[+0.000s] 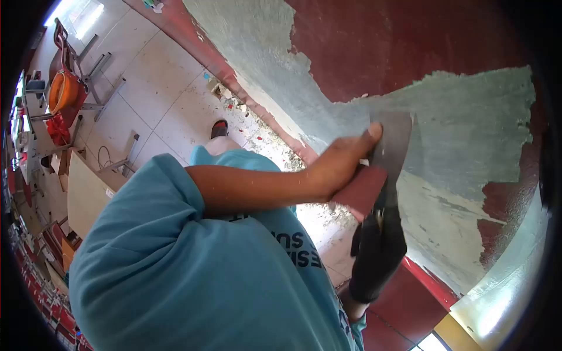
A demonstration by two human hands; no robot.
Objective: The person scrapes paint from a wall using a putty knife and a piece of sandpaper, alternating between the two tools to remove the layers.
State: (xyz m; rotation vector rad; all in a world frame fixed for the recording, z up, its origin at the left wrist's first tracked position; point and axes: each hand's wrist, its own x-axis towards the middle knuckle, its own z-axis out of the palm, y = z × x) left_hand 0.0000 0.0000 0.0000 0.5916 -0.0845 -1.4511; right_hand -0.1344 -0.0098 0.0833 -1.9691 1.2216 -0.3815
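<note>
My left hand [339, 164] is bare and closed around a flat reddish-brown piece [363, 190], its thumb over the grey blade of a wide scraper [395, 140]. A black glove covers my right hand [379, 248], which is closed around the scraper's handle end below the blade. The blade lies at or close against the wall [468, 117], where grey-green patches show between areas of dark red paint. Whether its edge touches the surface cannot be made out. My left arm, in a blue sleeve, crosses the middle of the view.
Flakes and debris [263, 143] lie on the tiled floor [170, 82] along the wall's foot. A shoe [219, 128] shows beside them. At the left are a chair with an orange seat [62, 93] and a pale tabletop [88, 202].
</note>
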